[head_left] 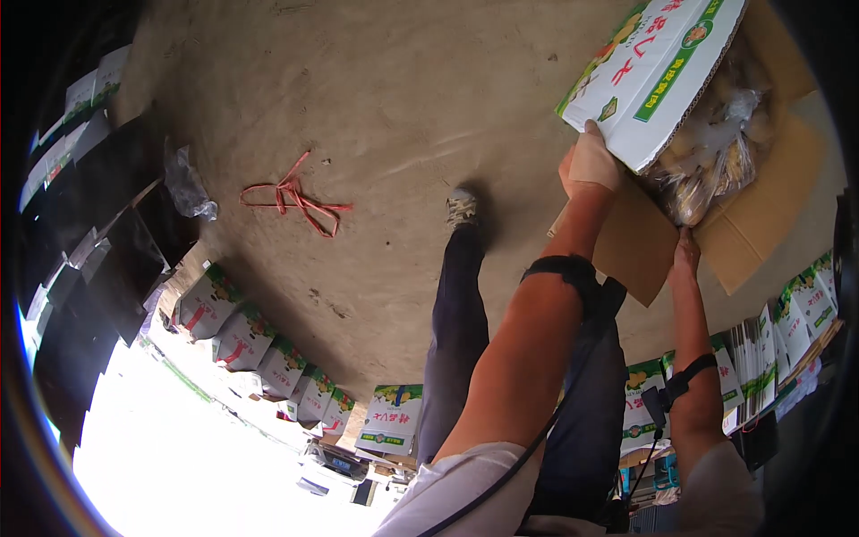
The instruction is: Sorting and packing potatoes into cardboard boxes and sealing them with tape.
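Note:
My left hand (591, 166) grips the near edge of a white and green printed cardboard box (649, 54), its brown flaps folded out and tilted at upper right. A clear plastic bag (734, 143) of yellowish rounded produce lies inside it. My right hand (685, 255) is closed at the box's lower edge, where the bag meets a brown flap (761, 224); its fingertips are partly hidden.
Red twine (295, 201) and crumpled clear plastic (191, 186) lie on the concrete floor (376, 107) at left. Rows of printed cartons (385, 421) line the lower left and right (801, 304). Dark stacks stand far left. My shoe (461, 206) is mid-view.

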### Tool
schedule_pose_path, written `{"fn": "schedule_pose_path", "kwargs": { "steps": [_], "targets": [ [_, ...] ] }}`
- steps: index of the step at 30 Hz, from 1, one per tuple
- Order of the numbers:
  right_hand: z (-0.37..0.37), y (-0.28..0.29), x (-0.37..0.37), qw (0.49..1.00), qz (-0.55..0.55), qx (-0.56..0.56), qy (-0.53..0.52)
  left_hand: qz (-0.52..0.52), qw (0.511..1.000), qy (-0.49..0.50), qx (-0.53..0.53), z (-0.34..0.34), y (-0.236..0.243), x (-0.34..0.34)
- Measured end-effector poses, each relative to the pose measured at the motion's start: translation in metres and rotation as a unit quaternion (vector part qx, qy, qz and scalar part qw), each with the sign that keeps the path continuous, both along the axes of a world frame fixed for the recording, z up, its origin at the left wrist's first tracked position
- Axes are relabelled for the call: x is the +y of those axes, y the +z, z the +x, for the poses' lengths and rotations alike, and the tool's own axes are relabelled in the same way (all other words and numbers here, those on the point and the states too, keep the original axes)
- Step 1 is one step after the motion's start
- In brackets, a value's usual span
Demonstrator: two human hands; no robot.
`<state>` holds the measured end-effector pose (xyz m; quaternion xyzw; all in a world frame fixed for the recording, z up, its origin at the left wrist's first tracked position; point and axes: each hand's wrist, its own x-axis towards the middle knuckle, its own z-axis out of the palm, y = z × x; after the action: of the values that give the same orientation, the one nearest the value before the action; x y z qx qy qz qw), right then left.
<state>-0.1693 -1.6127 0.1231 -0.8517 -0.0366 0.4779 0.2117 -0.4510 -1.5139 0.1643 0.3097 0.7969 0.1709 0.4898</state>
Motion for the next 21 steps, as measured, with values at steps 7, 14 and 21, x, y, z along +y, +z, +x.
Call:
{"fn": "schedule_pose_path", "kwargs": {
  "steps": [7,14,21],
  "targets": [
    [-0.019,0.003,-0.047,1.000,0.029,-0.005,0.011,0.010,0.997,-0.082,-0.007,-0.029,0.002,-0.030],
    [-0.111,0.010,-0.151,0.994,0.060,0.096,-0.004,-0.016,0.994,-0.109,0.007,-0.105,0.001,-0.114],
    [-0.181,0.012,-0.263,0.989,0.069,0.131,-0.031,-0.040,0.994,-0.100,0.003,-0.171,-0.001,-0.227]
  ]
}}
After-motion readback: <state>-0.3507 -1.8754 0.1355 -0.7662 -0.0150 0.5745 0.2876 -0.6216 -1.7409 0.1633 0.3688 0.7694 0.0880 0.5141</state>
